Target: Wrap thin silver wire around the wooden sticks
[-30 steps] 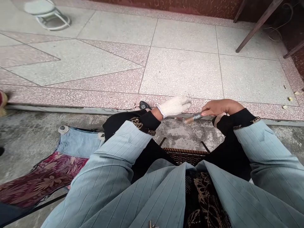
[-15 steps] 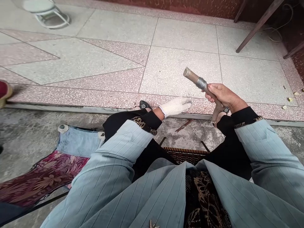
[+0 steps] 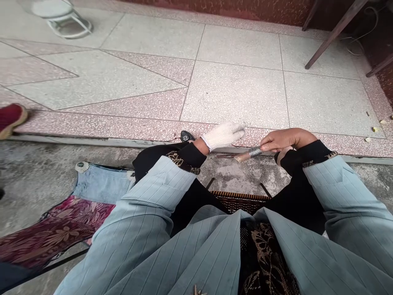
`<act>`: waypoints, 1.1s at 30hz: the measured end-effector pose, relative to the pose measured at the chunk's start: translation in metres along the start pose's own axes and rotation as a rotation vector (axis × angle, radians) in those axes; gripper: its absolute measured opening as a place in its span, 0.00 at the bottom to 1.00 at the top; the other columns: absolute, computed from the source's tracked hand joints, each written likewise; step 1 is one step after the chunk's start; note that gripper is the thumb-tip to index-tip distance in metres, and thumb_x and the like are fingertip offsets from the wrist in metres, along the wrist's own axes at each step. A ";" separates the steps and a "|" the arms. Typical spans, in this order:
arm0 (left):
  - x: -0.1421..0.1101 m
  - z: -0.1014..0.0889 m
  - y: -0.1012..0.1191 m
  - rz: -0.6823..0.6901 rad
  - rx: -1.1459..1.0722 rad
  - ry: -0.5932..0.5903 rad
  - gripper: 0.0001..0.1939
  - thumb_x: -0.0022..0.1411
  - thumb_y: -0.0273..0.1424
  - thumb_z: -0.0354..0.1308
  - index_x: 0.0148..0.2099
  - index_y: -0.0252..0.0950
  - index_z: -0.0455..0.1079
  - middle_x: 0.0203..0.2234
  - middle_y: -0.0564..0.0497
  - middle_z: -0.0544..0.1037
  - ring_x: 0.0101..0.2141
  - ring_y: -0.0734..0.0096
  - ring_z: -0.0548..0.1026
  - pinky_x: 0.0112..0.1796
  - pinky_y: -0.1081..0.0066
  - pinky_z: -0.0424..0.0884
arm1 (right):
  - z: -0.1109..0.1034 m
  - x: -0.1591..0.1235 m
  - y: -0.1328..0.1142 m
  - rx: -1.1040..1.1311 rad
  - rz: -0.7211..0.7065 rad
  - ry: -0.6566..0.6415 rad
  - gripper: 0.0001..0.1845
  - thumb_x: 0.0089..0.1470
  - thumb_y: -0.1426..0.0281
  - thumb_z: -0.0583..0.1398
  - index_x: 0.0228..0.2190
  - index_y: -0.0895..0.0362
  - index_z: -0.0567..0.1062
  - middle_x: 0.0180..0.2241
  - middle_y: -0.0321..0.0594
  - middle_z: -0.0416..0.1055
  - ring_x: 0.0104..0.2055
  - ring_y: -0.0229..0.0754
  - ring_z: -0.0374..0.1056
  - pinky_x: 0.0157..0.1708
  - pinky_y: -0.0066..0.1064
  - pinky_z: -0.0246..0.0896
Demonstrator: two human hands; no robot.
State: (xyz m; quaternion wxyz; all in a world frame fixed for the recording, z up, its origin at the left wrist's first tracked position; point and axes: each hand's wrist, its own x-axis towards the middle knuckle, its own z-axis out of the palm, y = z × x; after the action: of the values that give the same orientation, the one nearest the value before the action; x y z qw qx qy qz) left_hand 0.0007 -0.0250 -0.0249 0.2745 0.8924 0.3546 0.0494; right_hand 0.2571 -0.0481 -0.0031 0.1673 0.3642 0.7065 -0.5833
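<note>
My right hand (image 3: 284, 140) is closed round a wooden stick (image 3: 244, 157) with metal wire (image 3: 255, 152) wound about it. The stick's blunt end points left and slightly down, just over the step's edge; the rest is hidden by the hand. To the left is my left hand (image 3: 224, 135), in a white knitted glove, low over the edge of the step. Its fingers are together and curled, and whatever they grip is hidden. A thin reddish-brown piece (image 3: 226, 155) shows just below the glove, close to the stick's end; I cannot tell whether the glove holds it.
The tiled step (image 3: 236, 94) runs across in front of me. A woven seat edge (image 3: 242, 198) shows between my knees. At left are a denim-and-floral cloth item (image 3: 101, 184) and a person's red shoe (image 3: 12, 119). A white stool (image 3: 67, 20) and a wooden leg (image 3: 334, 35) stand farther back.
My right hand has swung the stick down and toward me, from raised to level with the step's edge. The reddish-brown piece has shifted left and levelled. The red shoe has moved right.
</note>
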 end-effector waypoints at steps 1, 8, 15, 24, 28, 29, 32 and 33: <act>0.000 0.001 0.000 0.008 -0.024 0.006 0.19 0.69 0.38 0.43 0.44 0.33 0.73 0.29 0.49 0.75 0.30 0.68 0.71 0.33 0.70 0.60 | -0.001 0.002 0.002 -0.068 0.063 0.075 0.24 0.60 0.49 0.57 0.28 0.58 0.71 0.22 0.35 0.63 0.23 0.35 0.56 0.26 0.29 0.51; -0.004 0.011 0.011 -0.008 -0.411 -0.076 0.17 0.68 0.39 0.45 0.40 0.35 0.71 0.25 0.54 0.69 0.23 0.77 0.65 0.27 0.74 0.59 | -0.006 0.010 -0.001 -0.240 0.349 0.825 0.22 0.61 0.51 0.55 0.35 0.57 0.74 0.32 0.47 0.70 0.31 0.44 0.61 0.30 0.35 0.50; -0.002 0.021 0.010 0.015 -0.518 -0.168 0.15 0.67 0.37 0.46 0.40 0.35 0.70 0.26 0.54 0.67 0.23 0.78 0.64 0.24 0.76 0.58 | 0.002 0.002 -0.014 0.281 -0.115 0.774 0.23 0.64 0.53 0.52 0.25 0.55 0.63 0.21 0.35 0.59 0.21 0.34 0.53 0.23 0.29 0.50; -0.003 0.017 0.011 0.045 -0.451 -0.234 0.17 0.69 0.37 0.43 0.41 0.34 0.71 0.30 0.53 0.72 0.26 0.78 0.66 0.29 0.76 0.62 | 0.003 -0.005 -0.014 0.322 -0.281 0.606 0.25 0.62 0.49 0.54 0.25 0.56 0.64 0.22 0.34 0.60 0.21 0.32 0.54 0.24 0.28 0.52; 0.000 0.022 0.006 0.118 -0.367 -0.195 0.17 0.69 0.37 0.43 0.40 0.35 0.72 0.34 0.50 0.75 0.33 0.73 0.70 0.37 0.74 0.65 | 0.002 -0.015 -0.020 0.269 -0.309 0.418 0.25 0.63 0.49 0.54 0.27 0.57 0.66 0.22 0.33 0.60 0.22 0.31 0.53 0.24 0.27 0.51; 0.001 0.024 0.004 0.116 -0.348 -0.176 0.16 0.68 0.36 0.44 0.40 0.35 0.71 0.35 0.49 0.76 0.34 0.72 0.71 0.37 0.73 0.65 | 0.002 -0.016 -0.020 0.247 -0.304 0.346 0.25 0.63 0.49 0.54 0.28 0.57 0.67 0.22 0.32 0.60 0.22 0.31 0.53 0.24 0.27 0.51; 0.004 0.024 -0.002 0.068 -0.196 -0.124 0.14 0.67 0.36 0.46 0.39 0.34 0.71 0.31 0.49 0.75 0.30 0.70 0.70 0.34 0.71 0.63 | 0.001 -0.016 -0.021 0.195 -0.281 0.088 0.25 0.62 0.49 0.56 0.28 0.58 0.67 0.22 0.31 0.58 0.23 0.31 0.53 0.25 0.26 0.50; 0.004 0.021 -0.002 0.067 -0.127 -0.106 0.15 0.67 0.37 0.46 0.38 0.35 0.71 0.29 0.49 0.74 0.29 0.70 0.69 0.33 0.71 0.62 | 0.001 -0.015 -0.020 0.184 -0.271 0.016 0.25 0.61 0.49 0.56 0.27 0.58 0.67 0.22 0.31 0.58 0.23 0.31 0.53 0.25 0.26 0.50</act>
State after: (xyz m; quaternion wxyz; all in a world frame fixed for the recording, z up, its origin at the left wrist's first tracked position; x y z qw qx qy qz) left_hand 0.0081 -0.0307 -0.0446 0.3473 0.8859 0.3057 0.0336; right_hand 0.2528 -0.0546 0.0212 0.0475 0.2838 0.6940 -0.6600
